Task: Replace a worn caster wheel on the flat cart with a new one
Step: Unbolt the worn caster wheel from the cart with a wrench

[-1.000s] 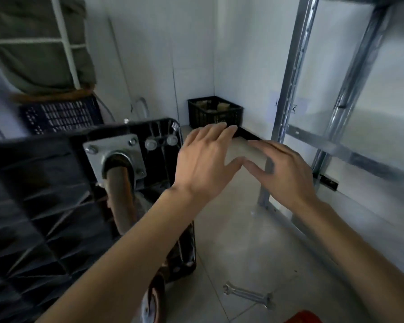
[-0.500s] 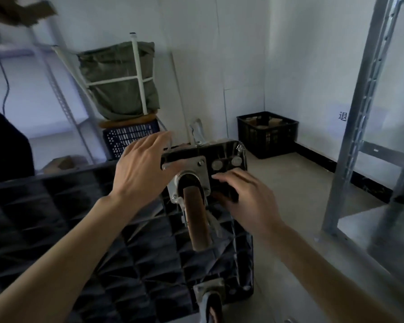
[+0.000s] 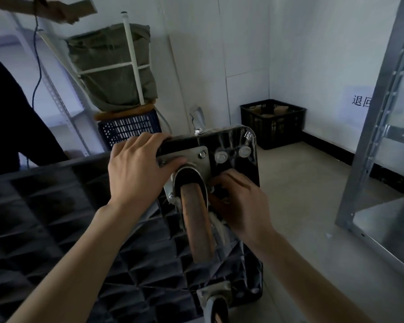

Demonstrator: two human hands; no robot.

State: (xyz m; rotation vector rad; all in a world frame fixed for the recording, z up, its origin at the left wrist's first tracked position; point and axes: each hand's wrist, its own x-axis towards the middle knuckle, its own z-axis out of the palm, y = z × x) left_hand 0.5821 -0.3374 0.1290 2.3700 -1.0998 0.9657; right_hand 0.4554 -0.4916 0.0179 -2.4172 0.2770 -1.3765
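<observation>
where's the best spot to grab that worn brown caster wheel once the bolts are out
Probably by the metal fork just under the mounting plate, one hand each side, coming from above. The worn caster wheel sticks up from the overturned flat cart, and its round tread may spin in a grip, while the fork's flat cheeks would not. The left hand and right hand already flank it.

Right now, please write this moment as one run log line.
cart: flipped, underside up | left hand: grips cart edge beside caster plate | right hand: fingers at plate beside worn wheel | wheel: still mounted

Both hands [image 3: 135, 173] [image 3: 240, 203] reach forward, fingers curled.
</observation>
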